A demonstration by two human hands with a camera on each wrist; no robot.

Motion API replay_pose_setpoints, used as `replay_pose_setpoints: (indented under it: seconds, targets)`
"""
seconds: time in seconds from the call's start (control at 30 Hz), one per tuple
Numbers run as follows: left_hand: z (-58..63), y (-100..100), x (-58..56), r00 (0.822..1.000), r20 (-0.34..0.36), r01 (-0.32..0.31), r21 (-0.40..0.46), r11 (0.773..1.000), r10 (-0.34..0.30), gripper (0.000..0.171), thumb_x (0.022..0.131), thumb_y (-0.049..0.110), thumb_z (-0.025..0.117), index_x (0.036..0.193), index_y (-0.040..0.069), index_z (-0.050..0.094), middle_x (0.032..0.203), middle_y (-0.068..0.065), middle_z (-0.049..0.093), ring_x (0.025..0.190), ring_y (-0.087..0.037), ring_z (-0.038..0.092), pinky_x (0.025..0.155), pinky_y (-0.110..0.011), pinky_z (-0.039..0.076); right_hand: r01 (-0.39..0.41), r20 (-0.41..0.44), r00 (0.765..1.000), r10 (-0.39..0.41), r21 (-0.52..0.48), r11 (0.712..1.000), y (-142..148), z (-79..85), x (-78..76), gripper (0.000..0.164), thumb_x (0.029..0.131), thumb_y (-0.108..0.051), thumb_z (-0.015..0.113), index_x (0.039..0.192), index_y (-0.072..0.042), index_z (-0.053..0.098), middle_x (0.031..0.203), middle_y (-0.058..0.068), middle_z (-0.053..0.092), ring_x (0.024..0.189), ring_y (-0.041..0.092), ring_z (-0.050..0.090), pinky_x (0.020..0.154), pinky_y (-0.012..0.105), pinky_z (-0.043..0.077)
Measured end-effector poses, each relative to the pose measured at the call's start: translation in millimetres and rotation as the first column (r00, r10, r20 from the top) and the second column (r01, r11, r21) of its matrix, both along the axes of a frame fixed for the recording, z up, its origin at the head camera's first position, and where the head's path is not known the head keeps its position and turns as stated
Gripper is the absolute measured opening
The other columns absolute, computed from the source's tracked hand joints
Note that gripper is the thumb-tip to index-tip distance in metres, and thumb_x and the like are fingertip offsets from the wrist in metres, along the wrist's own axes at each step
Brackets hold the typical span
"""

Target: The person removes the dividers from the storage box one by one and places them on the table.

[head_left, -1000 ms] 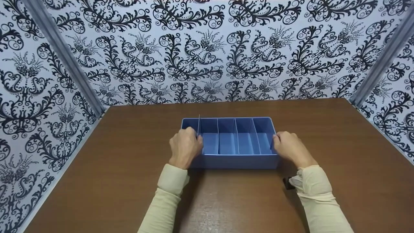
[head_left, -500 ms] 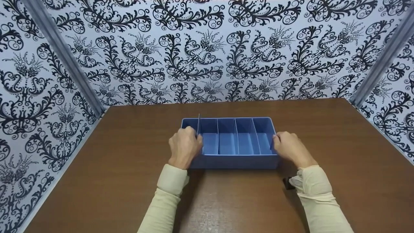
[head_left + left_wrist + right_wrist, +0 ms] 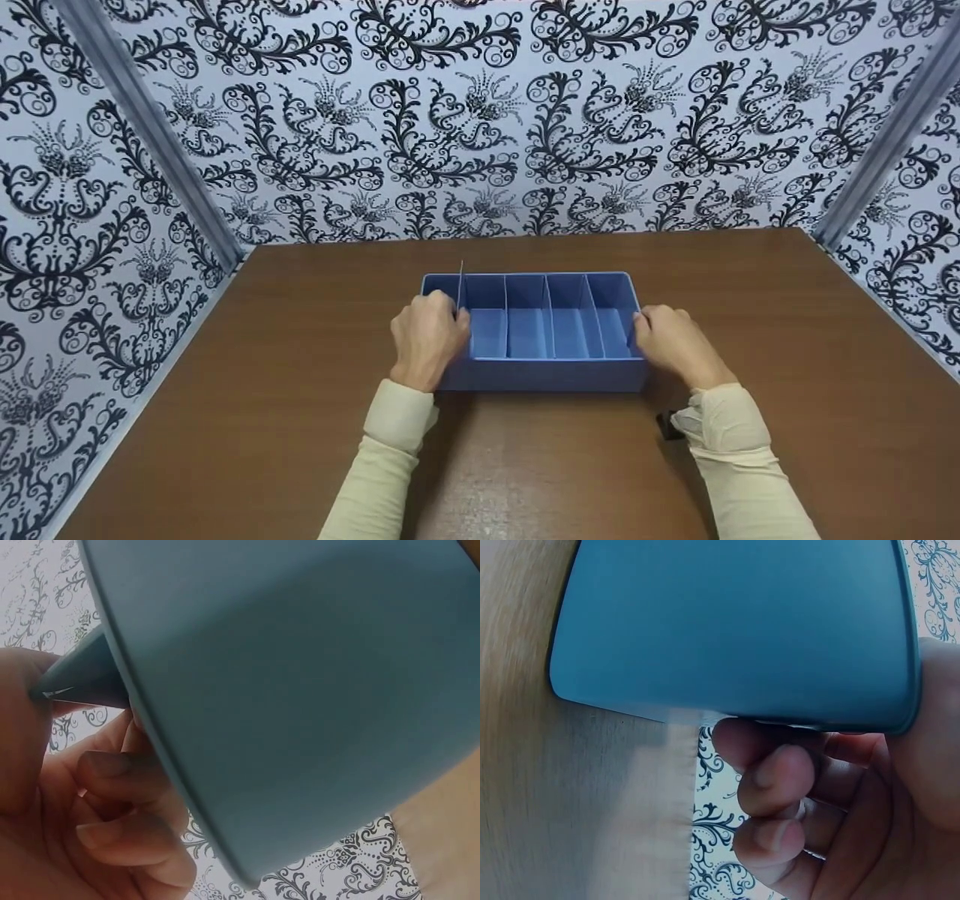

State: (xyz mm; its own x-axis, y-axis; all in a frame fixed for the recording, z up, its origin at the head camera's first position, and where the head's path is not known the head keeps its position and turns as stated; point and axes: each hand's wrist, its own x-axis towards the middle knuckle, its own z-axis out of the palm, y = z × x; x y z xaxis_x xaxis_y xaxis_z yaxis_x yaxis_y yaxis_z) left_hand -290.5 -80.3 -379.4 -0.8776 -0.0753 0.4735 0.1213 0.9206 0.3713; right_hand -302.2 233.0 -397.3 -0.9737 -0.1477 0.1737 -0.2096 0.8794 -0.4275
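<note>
Pinching a divider with the left hand, gripping a blue box with the right hand.
The left fingers and thumb hold the divider's corner, which juts above the box's rim; the right fingers are curled at the right end wall, their exact contact partly hidden. The left hand covers part of the leftmost compartment. Four dividers make five compartments in the one box, sitting on the bench well in from its side edges. Bench stretches widely left, right and nearer the person; its back edge meets a patterned wall. Both sleeves are cut off below. One small black thing, partly behind the right cuff, is hard to make out.
</note>
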Motion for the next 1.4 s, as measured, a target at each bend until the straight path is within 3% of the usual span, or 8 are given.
replay_pose_setpoints:
  seconds: [0.33,0.67,0.9,1.4]
  targets:
    - [2.4,0,-0.5,1.000,0.012,-0.003,0.005,1.000,0.003,0.042,0.086,0.021,0.066,0.048,0.016,0.048,0.056,-0.006,0.060,0.056,-0.029,0.064,0.051,-0.046,0.049,0.014,0.029,0.999,-0.014,-0.004,1.000,0,0.3,-1.4,0.030,0.100,-0.014,0.044,0.083,0.002,0.063,0.080,0.018,0.063,0.079,0.035,0.060,0.075,0.055,0.047]
    - [4.8,-1,-0.7,1.000,0.015,0.000,0.008,1.000,0.000,0.044,0.087,0.019,0.065,0.047,0.016,0.044,0.048,0.000,0.047,0.047,-0.022,0.055,0.046,-0.040,0.043,0.025,0.061,0.998,-0.025,-0.005,1.000,-1,1.6,-0.9,0.030,0.101,-0.016,0.043,0.086,0.001,0.063,0.077,0.014,0.061,0.076,0.032,0.058,0.072,0.051,0.047]
    - [7.2,-2,-0.9,1.000,0.004,0.004,0.019,1.000,-0.004,0.044,0.084,0.016,0.064,0.046,0.018,0.043,0.048,0.002,0.047,0.049,-0.021,0.055,0.050,-0.045,0.047,0.047,0.044,0.998,-0.048,0.013,0.999,-1,1.4,-0.3,0.030,0.100,-0.016,0.046,0.091,0.003,0.066,0.092,0.024,0.067,0.085,0.040,0.063,0.074,0.057,0.046]
    - [16.1,-5,2.1,1.000,0.009,0.028,0.046,0.999,-0.028,0.042,0.086,0.017,0.062,0.047,0.016,0.050,0.044,0.002,0.047,0.045,-0.019,0.052,0.046,-0.036,0.040,0.047,0.073,0.996,-0.047,-0.002,0.999,-1,2.2,0.0,0.029,0.101,-0.016,0.045,0.087,0.001,0.064,0.081,0.016,0.062,0.076,0.033,0.058,0.072,0.053,0.046]
